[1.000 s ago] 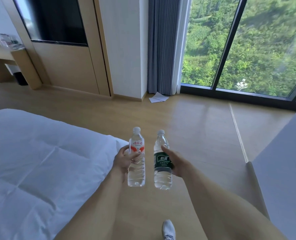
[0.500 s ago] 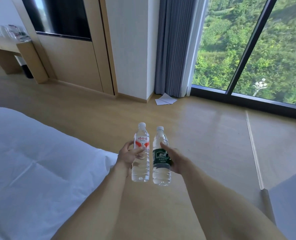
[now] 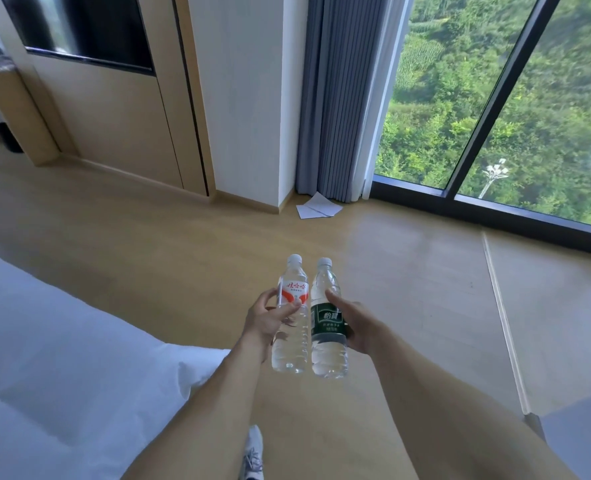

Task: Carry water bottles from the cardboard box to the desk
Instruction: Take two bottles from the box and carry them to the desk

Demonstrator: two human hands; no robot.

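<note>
Bottles ride upright and side by side in front of you, over the wooden floor (image 3: pixel 148 258): your left hand (image 3: pixel 270 318) wraps the red-label bottle (image 3: pixel 291 317) around its middle, and your right hand (image 3: pixel 358 323) holds the green-label bottle (image 3: pixel 328 323) with the thumb across its label and the fingers curled behind. Both grips look closed but light. The bench (image 3: pixel 0 84) sits far left, well apart from you, with the bed (image 3: pixel 62 341) close on your near left. The risk, as I judge it, is a smooth bottle slipping from such a loose hold mid-stride, or your leg catching the bed's corner as you turn left. The cardboard box is out of view.
</note>
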